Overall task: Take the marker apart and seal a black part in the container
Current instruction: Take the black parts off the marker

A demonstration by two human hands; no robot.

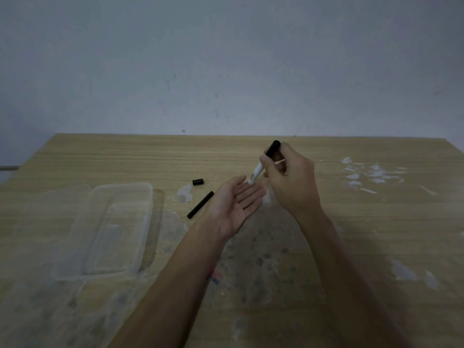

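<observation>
My right hand (291, 179) grips the marker (258, 170), a white barrel with a black cap end pointing up and away; its lower open end points down at my left palm. Palm up and fingers spread, my left hand (236, 204) sits just below the barrel and holds nothing. A long thin black rod (200, 205) lies on the table left of my left hand. A short black end cap (197, 182) lies a little beyond it. The clear plastic container (118, 227) rests on the table at the left, with a clear lid (37, 222) beside it.
The wooden table (351, 234) carries pale smears and white patches at the right and the front. A grey wall rises behind the table's far edge.
</observation>
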